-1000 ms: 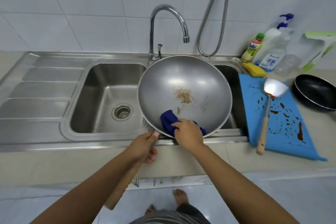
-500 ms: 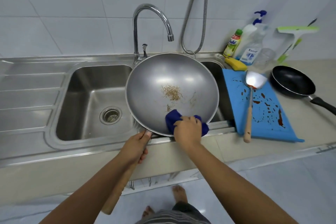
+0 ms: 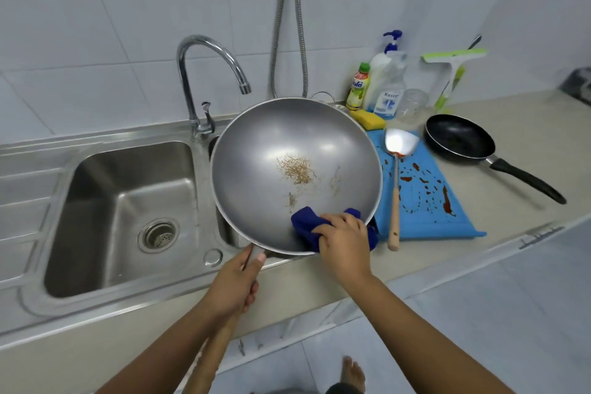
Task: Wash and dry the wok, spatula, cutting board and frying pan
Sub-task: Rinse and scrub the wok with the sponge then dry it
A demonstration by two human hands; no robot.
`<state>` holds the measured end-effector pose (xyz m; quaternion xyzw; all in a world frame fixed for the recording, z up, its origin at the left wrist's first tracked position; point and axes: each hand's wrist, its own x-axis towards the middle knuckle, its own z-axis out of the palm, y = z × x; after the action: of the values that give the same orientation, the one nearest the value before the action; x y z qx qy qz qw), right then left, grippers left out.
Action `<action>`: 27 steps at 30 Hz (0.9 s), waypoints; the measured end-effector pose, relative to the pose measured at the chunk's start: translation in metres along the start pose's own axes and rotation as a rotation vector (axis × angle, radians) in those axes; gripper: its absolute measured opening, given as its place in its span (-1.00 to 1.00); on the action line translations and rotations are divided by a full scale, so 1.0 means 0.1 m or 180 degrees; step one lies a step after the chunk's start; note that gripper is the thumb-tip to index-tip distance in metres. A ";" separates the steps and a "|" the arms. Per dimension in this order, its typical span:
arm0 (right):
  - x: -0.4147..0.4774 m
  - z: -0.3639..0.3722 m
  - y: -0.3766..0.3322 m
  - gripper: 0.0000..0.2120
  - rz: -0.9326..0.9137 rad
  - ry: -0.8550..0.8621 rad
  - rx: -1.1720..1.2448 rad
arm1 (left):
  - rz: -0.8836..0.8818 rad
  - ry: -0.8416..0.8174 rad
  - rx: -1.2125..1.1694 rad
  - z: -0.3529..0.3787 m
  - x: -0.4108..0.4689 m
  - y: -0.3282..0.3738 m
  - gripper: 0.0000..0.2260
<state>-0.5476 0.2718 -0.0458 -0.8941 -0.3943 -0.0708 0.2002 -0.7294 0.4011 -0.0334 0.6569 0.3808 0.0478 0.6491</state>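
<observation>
One bottle (image 3: 387, 93) labelled "Kassa", right hand (image 3: 346, 243) gripping cloth (image 3: 303, 223) in wok (image 3: 271, 150)

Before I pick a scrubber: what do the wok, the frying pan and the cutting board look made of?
Wok: bare grey metal, satin finish with soft highlights; steel or aluminium, can't tell.
Frying pan: dark matte inside, likely non-stick coating, with a black plastic-looking handle.
Cutting board: blue, thin, flat matte sheet, probably plastic or silicone.
</observation>
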 end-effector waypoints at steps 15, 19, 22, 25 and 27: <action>0.38 -1.11 2.21 -0.63 0.1060 0.1017 0.1191 | 0.0304 0.0106 -0.0284 1.77 0.54 1.11 -0.68; 0.56 -1.30 3.00 -0.63 0.1437 0.1249 0.1384 | 0.0259 0.0244 -0.0390 2.18 0.78 1.23 -0.61; 0.71 -1.24 3.41 -0.64 0.1524 0.1199 0.1474 | 0.0273 0.0354 -0.0325 2.39 0.85 1.29 -0.58; 0.79 -0.99 3.76 -0.63 0.1564 0.0896 0.1160 | 0.0325 0.0485 -0.0184 2.55 0.88 1.33 -0.58; 0.78 -0.78 3.90 -0.60 0.1535 0.0329 0.0807 | 0.0368 0.0537 -0.0129 2.64 0.89 1.34 -0.59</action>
<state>-0.2063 0.0546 -0.0702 -0.9252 -0.1650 -0.0167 0.3414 -0.4610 0.2537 0.0068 0.6581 0.3945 0.1480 0.6240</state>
